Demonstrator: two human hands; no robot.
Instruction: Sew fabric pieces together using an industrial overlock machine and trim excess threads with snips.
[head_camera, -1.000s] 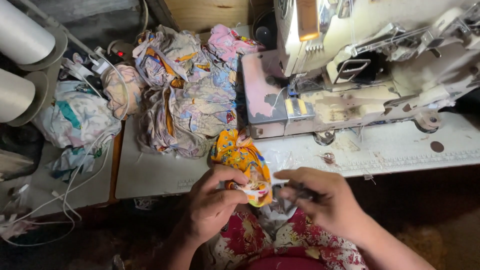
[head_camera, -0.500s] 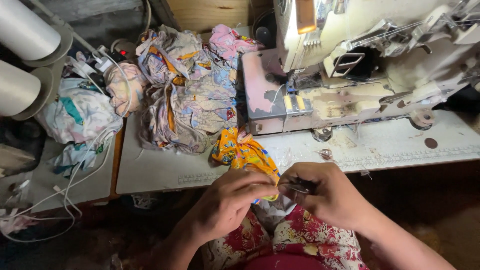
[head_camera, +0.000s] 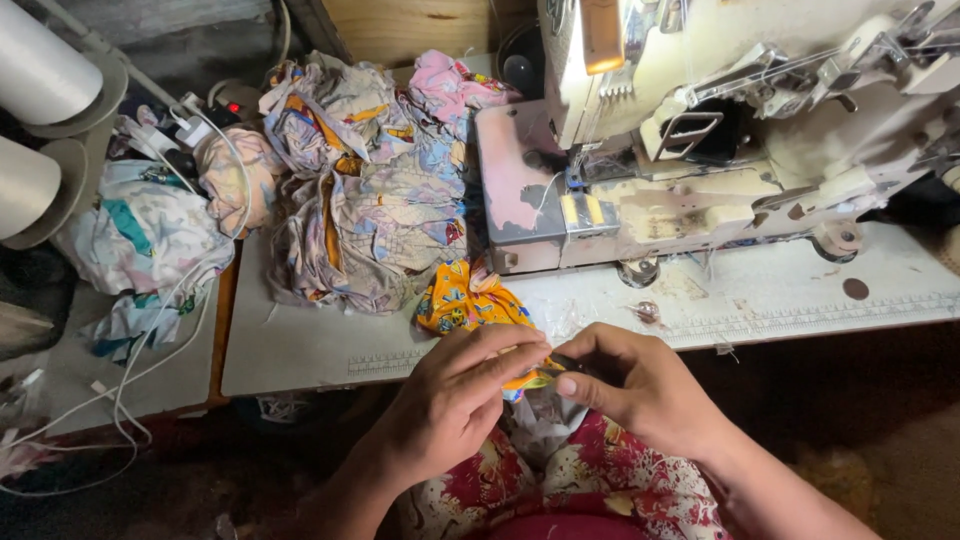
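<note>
A small orange and yellow printed cloth piece lies at the near edge of the white sewing table and trails down toward my lap. My left hand pinches its lower end with fingers closed. My right hand meets it from the right, fingers closed around a small dark tool whose shape I cannot make out, touching the same bit of cloth. Both hands hover just in front of the table edge, above my red floral garment.
A worn cream sewing machine fills the right of the table. A heap of printed cloth pieces lies left of it. Further left are more fabric, white cables and two large white thread cones.
Both hands have drawn closer together at the cloth's lower end, and the orange cloth has slid a little toward the table edge. The camera has tilted slightly.
</note>
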